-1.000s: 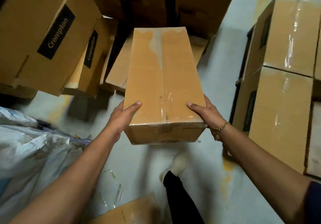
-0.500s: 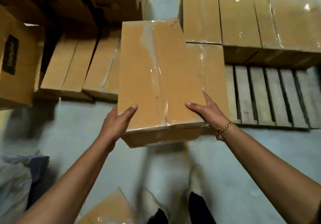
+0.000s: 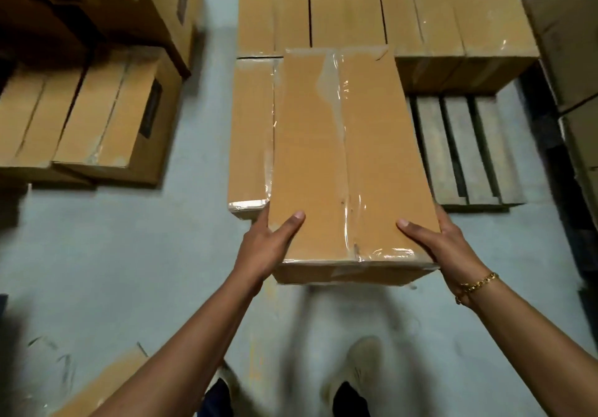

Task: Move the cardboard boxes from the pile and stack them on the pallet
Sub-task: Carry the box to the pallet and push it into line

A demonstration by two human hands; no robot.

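I carry a long taped cardboard box (image 3: 343,157) in front of me, above the floor. My left hand (image 3: 265,248) grips its near left corner, thumb lying on the top face. My right hand (image 3: 440,245) grips the near right corner the same way, a gold bracelet on the wrist. The wooden pallet (image 3: 466,151) lies ahead on the right, its bare slats showing. One box (image 3: 250,132) rests on the pallet's left side, partly hidden by the carried box. A row of several boxes (image 3: 404,5) fills the pallet's far part.
The pile of labelled boxes (image 3: 84,106) stands at the left, with taller ones behind. More stacked boxes (image 3: 572,44) rise at the right edge. A loose box corner (image 3: 106,381) lies on the grey floor at the lower left, near my feet (image 3: 359,371).
I have turned right and stepped closer to the pallet with the box. The pile has slid to the left edge, and the pallet now sits straight ahead. Both hands keep their hold.
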